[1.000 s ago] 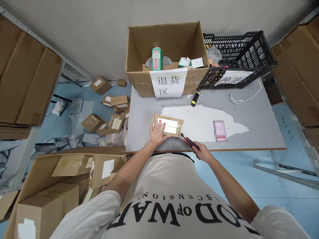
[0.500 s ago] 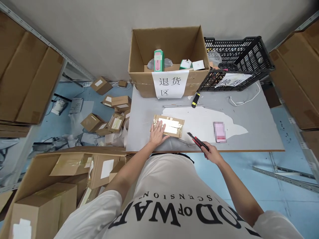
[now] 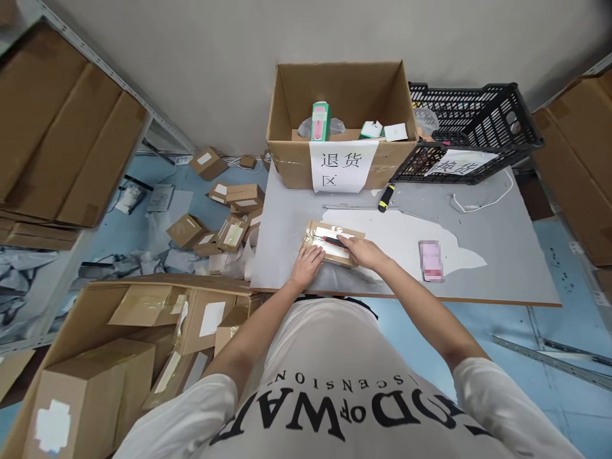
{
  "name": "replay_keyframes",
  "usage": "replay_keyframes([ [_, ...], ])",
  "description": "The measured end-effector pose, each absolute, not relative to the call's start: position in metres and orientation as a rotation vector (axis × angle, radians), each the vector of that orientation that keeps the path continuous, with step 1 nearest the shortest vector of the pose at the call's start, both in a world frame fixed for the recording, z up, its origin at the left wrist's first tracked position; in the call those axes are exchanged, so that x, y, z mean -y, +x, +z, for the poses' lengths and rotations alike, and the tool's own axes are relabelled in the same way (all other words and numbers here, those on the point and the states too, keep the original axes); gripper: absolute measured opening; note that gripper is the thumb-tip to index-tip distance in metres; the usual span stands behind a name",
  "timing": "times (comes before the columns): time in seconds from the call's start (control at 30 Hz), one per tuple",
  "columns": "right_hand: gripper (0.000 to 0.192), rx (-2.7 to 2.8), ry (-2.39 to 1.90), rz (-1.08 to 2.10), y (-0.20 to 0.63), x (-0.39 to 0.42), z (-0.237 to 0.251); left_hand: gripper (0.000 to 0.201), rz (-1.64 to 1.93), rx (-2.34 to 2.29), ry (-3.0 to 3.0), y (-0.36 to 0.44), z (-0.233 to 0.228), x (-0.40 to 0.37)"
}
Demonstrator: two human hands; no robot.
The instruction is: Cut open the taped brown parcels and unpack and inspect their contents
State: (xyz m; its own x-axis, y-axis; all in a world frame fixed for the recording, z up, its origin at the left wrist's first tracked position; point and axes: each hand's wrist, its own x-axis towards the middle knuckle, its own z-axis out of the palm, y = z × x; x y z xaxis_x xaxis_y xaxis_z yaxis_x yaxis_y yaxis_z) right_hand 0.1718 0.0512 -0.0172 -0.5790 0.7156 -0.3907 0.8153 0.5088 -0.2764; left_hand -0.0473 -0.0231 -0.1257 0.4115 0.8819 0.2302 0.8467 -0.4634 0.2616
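A small brown cardboard box [image 3: 335, 250], wrapped in clear tape and bearing a white label, lies flat on the grey table near its front edge. My left hand [image 3: 307, 265] rests on the box's near left corner with the fingers stretched out. In my right hand [image 3: 366, 251] is a red and black utility knife [image 3: 331, 240], held over the label with its tip pointing left. Whether the blade cuts into the surface I cannot tell. Part of the box's right side is hidden by my right hand.
Behind stands an open carton [image 3: 291, 156] with small boxes inside, beside a black plastic crate [image 3: 500, 156]. A black-and-yellow tool [image 3: 386, 197], a pink flat object [image 3: 431, 258] and a white cable [image 3: 482, 207] lie on the table [image 3: 521, 274]. A large carton of boxes [image 3: 71, 319] stands left.
My right hand has brought the utility knife leftward, from beside the box to over its label. My left hand has slid to the box's near left corner. The view has shifted slightly.
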Motion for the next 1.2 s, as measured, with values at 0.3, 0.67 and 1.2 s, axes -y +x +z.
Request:
replay_keyframes([
  [0.3, 0.048, -2.571, 1.147, -0.556, 0.147, -0.072, -0.009, 0.040, 0.481, -1.505, 2.540, -0.052, -0.126, 0.026],
  [0.67, 0.048, -2.511, 1.083, -0.475, 0.124, -0.076, 0.004, 0.041, 0.455, -1.495, 2.564, -0.053, -0.130, 0.025],
  [1.2, 0.043, -2.341, 1.025, -0.391, 0.171, -0.070, 0.011, 0.050, 0.385, -1.573, 2.560, -0.051, -0.135, 0.025],
])
